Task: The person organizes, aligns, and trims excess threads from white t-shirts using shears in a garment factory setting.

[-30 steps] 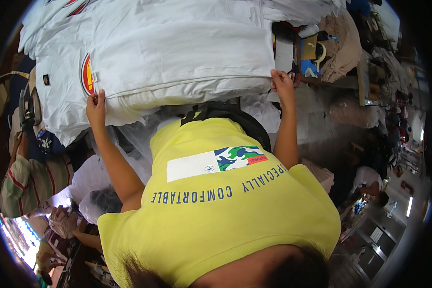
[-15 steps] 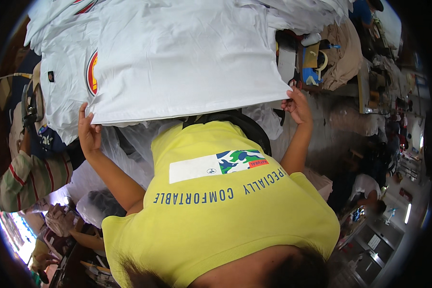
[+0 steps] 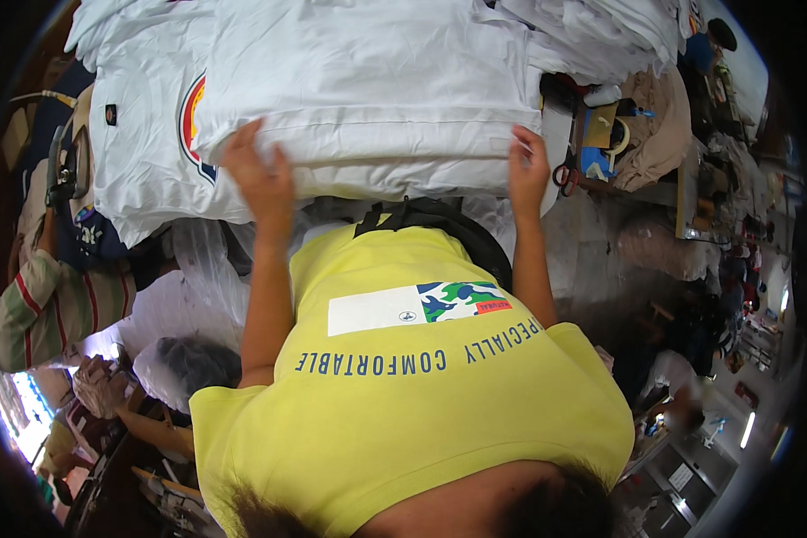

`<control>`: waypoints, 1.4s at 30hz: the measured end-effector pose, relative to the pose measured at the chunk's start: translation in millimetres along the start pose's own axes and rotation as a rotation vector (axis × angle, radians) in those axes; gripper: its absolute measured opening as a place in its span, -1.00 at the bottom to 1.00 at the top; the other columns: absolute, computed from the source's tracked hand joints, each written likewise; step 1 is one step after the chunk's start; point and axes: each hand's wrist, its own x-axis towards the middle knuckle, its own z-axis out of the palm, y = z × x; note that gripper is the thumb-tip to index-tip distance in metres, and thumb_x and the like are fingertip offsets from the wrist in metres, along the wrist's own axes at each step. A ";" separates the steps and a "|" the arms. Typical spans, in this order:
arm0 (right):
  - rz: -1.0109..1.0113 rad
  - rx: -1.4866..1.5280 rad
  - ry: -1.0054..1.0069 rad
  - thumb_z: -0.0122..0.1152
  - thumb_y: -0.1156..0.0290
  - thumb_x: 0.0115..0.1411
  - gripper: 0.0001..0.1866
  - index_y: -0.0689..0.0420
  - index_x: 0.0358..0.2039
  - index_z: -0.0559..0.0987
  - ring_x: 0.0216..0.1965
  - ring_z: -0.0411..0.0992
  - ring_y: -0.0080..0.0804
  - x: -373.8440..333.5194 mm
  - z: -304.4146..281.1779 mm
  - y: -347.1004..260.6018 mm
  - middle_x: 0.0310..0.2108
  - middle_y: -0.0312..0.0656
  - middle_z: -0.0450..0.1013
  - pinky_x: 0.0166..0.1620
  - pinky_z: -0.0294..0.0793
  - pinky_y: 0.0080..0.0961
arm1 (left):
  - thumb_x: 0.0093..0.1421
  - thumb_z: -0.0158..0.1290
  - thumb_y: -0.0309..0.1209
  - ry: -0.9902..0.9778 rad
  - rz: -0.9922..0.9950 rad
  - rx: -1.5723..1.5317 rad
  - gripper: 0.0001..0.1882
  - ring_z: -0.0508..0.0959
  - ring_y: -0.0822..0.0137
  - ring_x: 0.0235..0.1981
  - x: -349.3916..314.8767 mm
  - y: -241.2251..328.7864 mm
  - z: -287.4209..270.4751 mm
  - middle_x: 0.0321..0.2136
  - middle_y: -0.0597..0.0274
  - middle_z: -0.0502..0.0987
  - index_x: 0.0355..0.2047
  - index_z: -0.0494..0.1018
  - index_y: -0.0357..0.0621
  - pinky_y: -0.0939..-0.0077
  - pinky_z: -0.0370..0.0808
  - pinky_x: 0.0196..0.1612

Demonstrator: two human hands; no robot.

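A white T-shirt (image 3: pixel 359 67) lies spread in front of me, its hem edge turned back in a band (image 3: pixel 394 134) across its near part. On the left end of that band, my left hand (image 3: pixel 262 175) has its fingers apart and slightly blurred; it grips nothing that I can make out. At the right end, my right hand (image 3: pixel 529 170) stands with thumb and fingers apart beside the cloth's edge. Under the left side shows another white shirt (image 3: pixel 139 143) with a round red, yellow and blue print (image 3: pixel 188 117), partly covered.
Scissors (image 3: pixel 564 177) and a tape roll (image 3: pixel 619 136) lie on the right, near beige cloth (image 3: pixel 659 117). More white shirts (image 3: pixel 601 36) are heaped at the far right. On the left, a person in a striped shirt (image 3: pixel 58 309) reaches to an iron (image 3: pixel 73 166).
The shirt's near hem has gone from between my hands at the front edge to folded back over the shirt. Both hands have moved away from me, the left also rightward, and let go.
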 end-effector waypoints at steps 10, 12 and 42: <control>-0.401 -0.865 -0.341 -0.09 -0.11 0.12 -0.34 -0.02 0.15 0.22 0.24 -0.01 -0.29 -1.2 32.6 5.6 0.21 -0.29 0.08 0.20 -0.08 -0.10 | 0.10 -0.15 0.03 -0.554 0.434 0.345 -0.39 0.00 0.34 0.25 -21.3 0.4 44.2 0.21 0.44 0.07 0.15 0.14 0.14 0.06 -0.13 0.22; -0.346 -0.830 -0.281 -0.12 -0.14 0.12 -0.31 0.00 0.17 0.19 0.24 -0.02 -0.29 3.2 19.1 21.2 0.22 -0.29 0.06 0.20 -0.11 -0.12 | 0.10 -0.16 0.04 -0.517 0.383 0.413 -0.36 -0.02 0.30 0.26 -17.4 -14.0 31.9 0.22 0.46 0.05 0.17 0.11 0.14 0.08 -0.12 0.22; -0.109 -0.561 -0.636 0.20 0.14 -0.01 -0.60 0.07 -0.19 0.45 -0.33 0.44 -0.13 41.9 78.6 -54.4 -0.39 -0.08 0.47 -0.27 0.37 -0.33 | -0.09 0.10 -0.51 -0.530 0.222 0.167 -0.80 0.41 0.18 -0.25 68.2 -132.5 -52.2 -0.37 0.23 0.43 -0.38 0.40 -0.11 0.39 0.33 -0.20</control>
